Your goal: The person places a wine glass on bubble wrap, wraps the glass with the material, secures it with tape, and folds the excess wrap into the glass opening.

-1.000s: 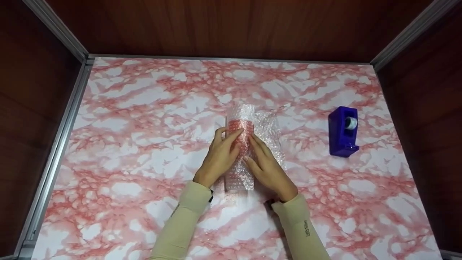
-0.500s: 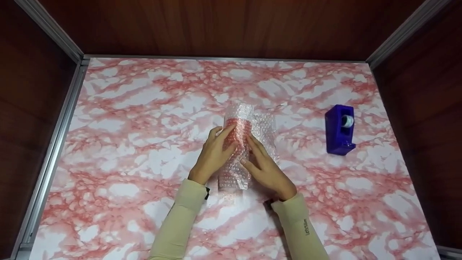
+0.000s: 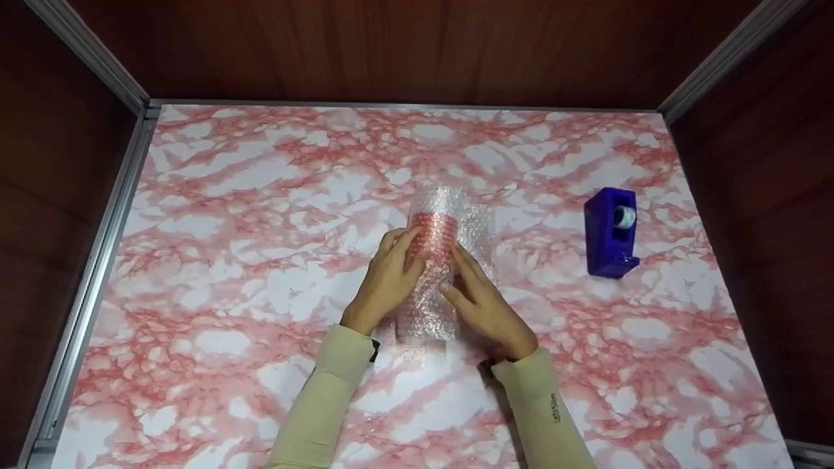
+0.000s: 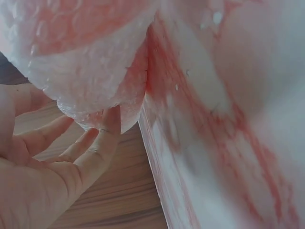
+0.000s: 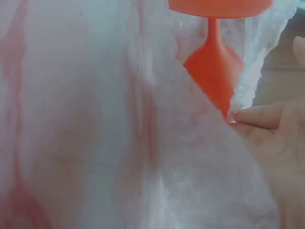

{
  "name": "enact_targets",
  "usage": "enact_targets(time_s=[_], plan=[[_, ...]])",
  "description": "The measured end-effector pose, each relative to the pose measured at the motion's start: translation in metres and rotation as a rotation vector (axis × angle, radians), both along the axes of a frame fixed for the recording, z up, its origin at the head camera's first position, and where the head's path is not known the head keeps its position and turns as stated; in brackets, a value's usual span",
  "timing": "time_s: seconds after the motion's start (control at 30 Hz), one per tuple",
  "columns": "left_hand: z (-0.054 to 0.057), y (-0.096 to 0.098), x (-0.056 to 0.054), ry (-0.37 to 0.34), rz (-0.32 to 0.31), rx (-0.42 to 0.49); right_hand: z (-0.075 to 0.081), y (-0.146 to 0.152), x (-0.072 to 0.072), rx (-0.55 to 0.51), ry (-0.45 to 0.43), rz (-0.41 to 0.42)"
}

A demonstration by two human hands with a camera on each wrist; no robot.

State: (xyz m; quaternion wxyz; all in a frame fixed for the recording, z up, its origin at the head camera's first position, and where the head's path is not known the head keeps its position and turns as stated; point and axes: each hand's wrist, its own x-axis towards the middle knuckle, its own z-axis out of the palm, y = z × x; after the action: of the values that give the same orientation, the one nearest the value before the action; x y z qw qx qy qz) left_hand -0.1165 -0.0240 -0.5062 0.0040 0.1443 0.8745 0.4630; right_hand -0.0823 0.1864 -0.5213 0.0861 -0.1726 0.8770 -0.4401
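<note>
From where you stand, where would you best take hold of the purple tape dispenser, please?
Probably across the two long flat sides of the tape dispenser, at its taller far end beside the tape roll, coming from above. It stands upright and clear on the table, so its sides are free; the low near end with the cutter looks worth avoiding.

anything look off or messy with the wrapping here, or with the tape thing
Nothing stands out. The orange stemmed glass lies in clear bubble wrap between the left hand and right hand, with a loose flap of wrap on the right side. The purple tape dispenser stands upright on the pink marbled table.
</note>
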Motion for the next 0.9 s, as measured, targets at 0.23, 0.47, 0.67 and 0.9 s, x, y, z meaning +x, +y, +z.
enact_targets(time_s=[0.23,0.47,0.67,0.9], plan=[[-0.0006,-0.0005,0.0021,-0.070,-0.026,0.001,-0.0006,0.0041,-0.0022,-0.034,-0.014,0.005],[0.0012,0.0000,0.0037,-0.037,-0.047,0.007,0.0009,0.0043,-0.0026,-0.054,-0.037,-0.003],[0.0029,0.0004,0.0053,0.010,-0.047,-0.002,-0.0012,0.0003,-0.0025,-0.046,0.024,-0.015],[0.0024,-0.0018,0.0067,0.004,-0.043,-0.007,-0.0042,-0.0021,-0.0004,-0.123,0.050,-0.004]])
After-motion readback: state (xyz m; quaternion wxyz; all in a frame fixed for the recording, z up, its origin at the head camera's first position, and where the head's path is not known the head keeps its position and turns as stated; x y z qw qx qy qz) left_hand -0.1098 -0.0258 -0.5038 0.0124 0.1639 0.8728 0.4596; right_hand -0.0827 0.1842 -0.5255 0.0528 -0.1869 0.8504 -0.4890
